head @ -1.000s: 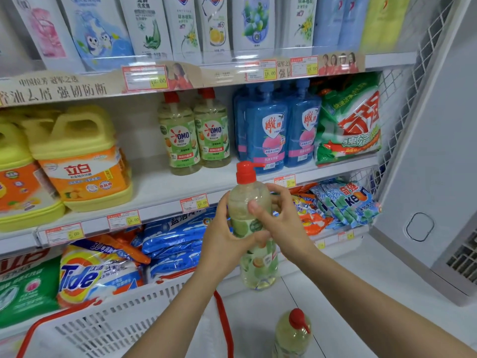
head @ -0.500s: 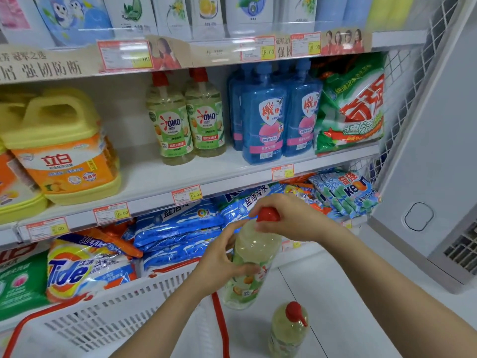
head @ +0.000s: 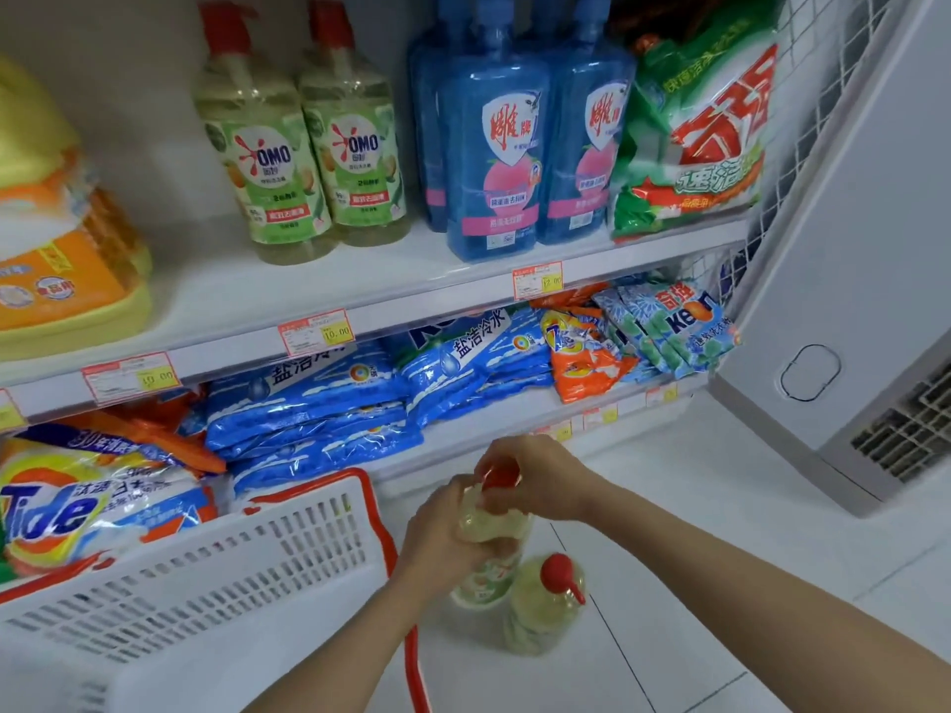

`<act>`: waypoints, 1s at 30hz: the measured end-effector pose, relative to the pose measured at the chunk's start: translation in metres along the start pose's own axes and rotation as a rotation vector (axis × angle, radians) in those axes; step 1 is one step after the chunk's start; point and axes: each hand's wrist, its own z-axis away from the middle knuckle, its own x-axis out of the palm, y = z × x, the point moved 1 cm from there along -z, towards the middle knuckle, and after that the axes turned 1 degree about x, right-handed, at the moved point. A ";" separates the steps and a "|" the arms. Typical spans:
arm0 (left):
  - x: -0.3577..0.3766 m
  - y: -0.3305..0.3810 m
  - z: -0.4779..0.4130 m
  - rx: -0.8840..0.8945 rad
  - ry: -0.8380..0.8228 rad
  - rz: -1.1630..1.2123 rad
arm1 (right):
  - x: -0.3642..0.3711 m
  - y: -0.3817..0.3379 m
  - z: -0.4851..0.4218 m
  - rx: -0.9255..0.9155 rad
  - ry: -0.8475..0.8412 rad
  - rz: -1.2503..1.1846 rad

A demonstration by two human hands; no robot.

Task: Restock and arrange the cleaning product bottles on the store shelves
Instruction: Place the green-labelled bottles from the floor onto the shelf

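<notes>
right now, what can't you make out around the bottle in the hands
Head view only.
- held bottle label: covered by left hand.
- red cap shape: mostly under right hand.
- yellow jug: cut off by left edge.
- price tag small print: too small, blurred.
- basket contents: hidden by its wall.

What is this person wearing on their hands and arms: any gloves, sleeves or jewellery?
Nothing visible. The left hand and right hand are bare, without gloves, and no ring shows. The left forearm and right forearm are uncovered to the frame's edge: no sleeves, watch or bracelet in view.
</notes>
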 end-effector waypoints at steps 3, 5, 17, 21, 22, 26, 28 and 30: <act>0.007 -0.018 0.007 -0.017 -0.001 0.063 | -0.013 0.023 0.007 0.078 -0.028 -0.229; 0.012 -0.030 0.010 -0.017 -0.016 0.086 | -0.014 0.045 0.016 0.108 -0.068 -0.189; 0.013 -0.060 0.020 0.005 -0.182 -0.010 | 0.049 0.073 0.043 0.063 -0.258 0.315; 0.002 -0.075 0.033 0.019 -0.238 -0.004 | 0.054 0.068 0.041 0.061 -0.181 0.286; -0.001 -0.077 0.036 0.024 -0.255 -0.007 | 0.057 0.066 0.039 0.056 -0.170 0.281; -0.010 -0.086 0.048 0.038 -0.265 -0.007 | 0.066 0.053 0.035 0.026 -0.170 0.281; -0.017 -0.092 0.054 0.041 -0.264 -0.003 | 0.069 0.045 0.032 0.015 -0.172 0.275; -0.023 -0.098 0.061 0.048 -0.256 0.007 | 0.072 0.037 0.029 -0.004 -0.170 0.272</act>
